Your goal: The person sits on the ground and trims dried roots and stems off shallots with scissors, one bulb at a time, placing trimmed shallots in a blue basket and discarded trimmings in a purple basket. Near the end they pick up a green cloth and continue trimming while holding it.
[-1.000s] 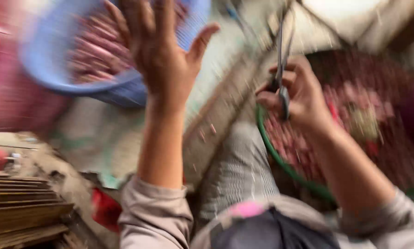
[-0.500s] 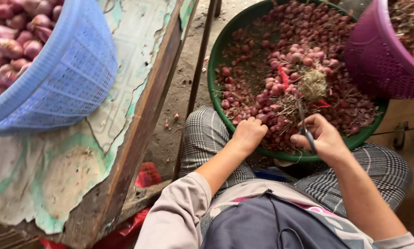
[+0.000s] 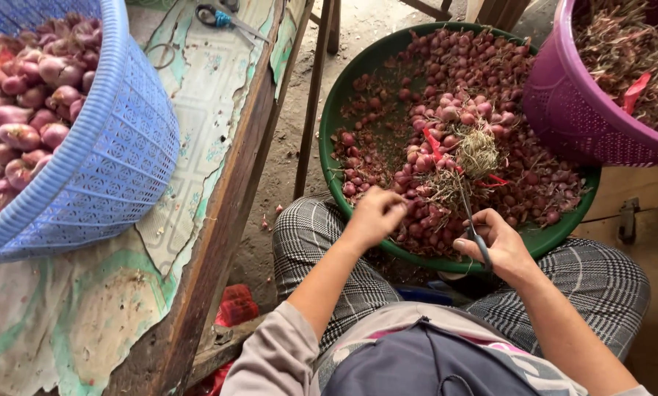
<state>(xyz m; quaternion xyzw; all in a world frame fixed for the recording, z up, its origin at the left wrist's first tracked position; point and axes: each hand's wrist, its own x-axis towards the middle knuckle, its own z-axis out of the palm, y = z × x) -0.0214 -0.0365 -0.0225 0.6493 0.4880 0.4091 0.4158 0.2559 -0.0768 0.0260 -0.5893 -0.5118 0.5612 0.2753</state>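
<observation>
A green basin (image 3: 334, 110) full of small red shallots (image 3: 446, 88) rests on my checked-trousered knees. My left hand (image 3: 377, 215) reaches over the near rim with fingers pinched among the shallots; whether one is held cannot be told. My right hand (image 3: 494, 246) grips scissors (image 3: 470, 213) whose blades point up toward a clump of dry roots (image 3: 477, 152) and red string in the pile.
A blue plastic basket (image 3: 101, 161) of trimmed shallots sits on the worn wooden table (image 3: 219, 220) at left. Another pair of scissors (image 3: 226, 18) lies at the table's far end. A purple basket (image 3: 571, 110) of dry trimmings stands at right, overlapping the basin.
A second ago my left hand was raised open near the blue basket. It has come down to the green basin, and my right hand with the scissors has lowered to the rim.
</observation>
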